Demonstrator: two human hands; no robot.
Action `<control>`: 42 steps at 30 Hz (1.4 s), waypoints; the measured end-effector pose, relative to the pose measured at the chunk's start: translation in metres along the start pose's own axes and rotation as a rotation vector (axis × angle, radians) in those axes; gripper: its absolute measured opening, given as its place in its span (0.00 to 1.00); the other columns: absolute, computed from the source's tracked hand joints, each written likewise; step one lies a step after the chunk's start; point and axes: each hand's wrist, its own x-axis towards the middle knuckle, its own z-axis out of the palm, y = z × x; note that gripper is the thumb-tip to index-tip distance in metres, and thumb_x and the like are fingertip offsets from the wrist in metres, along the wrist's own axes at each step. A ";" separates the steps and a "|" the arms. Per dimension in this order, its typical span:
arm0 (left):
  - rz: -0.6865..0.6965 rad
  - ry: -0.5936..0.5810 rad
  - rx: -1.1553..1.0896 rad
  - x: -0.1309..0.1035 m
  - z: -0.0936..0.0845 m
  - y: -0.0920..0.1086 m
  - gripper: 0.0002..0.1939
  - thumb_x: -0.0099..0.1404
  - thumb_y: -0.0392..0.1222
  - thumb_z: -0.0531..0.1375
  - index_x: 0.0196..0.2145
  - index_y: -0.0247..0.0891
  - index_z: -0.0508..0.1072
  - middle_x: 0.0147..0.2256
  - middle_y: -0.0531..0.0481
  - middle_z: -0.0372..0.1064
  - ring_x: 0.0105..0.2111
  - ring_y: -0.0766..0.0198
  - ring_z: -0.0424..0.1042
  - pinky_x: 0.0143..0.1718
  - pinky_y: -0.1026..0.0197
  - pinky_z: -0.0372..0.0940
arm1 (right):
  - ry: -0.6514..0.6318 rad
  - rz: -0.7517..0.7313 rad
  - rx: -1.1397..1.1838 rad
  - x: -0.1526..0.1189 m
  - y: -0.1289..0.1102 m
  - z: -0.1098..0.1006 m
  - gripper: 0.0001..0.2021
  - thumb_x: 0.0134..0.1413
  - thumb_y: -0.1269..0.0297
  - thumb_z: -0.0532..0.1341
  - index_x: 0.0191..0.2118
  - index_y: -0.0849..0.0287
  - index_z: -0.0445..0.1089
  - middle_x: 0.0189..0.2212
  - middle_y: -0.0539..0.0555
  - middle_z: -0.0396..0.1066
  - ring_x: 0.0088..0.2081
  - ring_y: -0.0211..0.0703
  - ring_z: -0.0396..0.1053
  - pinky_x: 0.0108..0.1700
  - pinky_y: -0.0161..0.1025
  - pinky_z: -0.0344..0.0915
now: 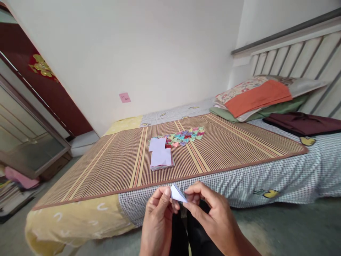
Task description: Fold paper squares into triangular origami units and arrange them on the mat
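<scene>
Between my two hands, just in front of the bed's near edge, is a small folded piece of pale lilac paper with a pointed end to the right. My left hand pinches its left side between thumb and fingers. The thumb and fingertips of my right hand close on the pointed right end. Beyond them on the bed mat lies a stack of square paper sheets, lilac on top. A loose lilac sheet overlaps the stack's far side. Many colourful folded paper pieces lie in rows behind it.
A striped woven mat covers the bed over checked and yellow sheets. Pillows and a folded maroon cloth lie at the right by the headboard. A framed glass panel stands at the left.
</scene>
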 end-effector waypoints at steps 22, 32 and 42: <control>-0.402 0.057 -0.466 -0.007 -0.006 -0.033 0.05 0.58 0.27 0.71 0.35 0.27 0.83 0.32 0.43 0.77 0.31 0.64 0.76 0.35 0.65 0.73 | -0.059 -0.139 -0.164 -0.008 0.002 0.002 0.16 0.61 0.71 0.65 0.53 0.52 0.71 0.49 0.55 0.74 0.52 0.49 0.74 0.54 0.43 0.73; -0.366 0.007 -0.483 -0.009 -0.005 -0.035 0.08 0.58 0.31 0.72 0.37 0.32 0.82 0.36 0.45 0.75 0.38 0.60 0.76 0.40 0.63 0.72 | -0.022 -0.221 -0.179 -0.010 0.006 0.012 0.13 0.66 0.74 0.60 0.52 0.54 0.71 0.47 0.56 0.74 0.49 0.47 0.74 0.52 0.43 0.74; -0.286 0.052 -0.294 -0.015 0.005 -0.027 0.17 0.50 0.41 0.79 0.34 0.35 0.80 0.31 0.50 0.72 0.32 0.65 0.72 0.36 0.65 0.69 | -0.054 -0.206 -0.181 -0.011 0.001 0.005 0.14 0.68 0.74 0.55 0.54 0.54 0.70 0.48 0.56 0.75 0.51 0.46 0.75 0.55 0.42 0.73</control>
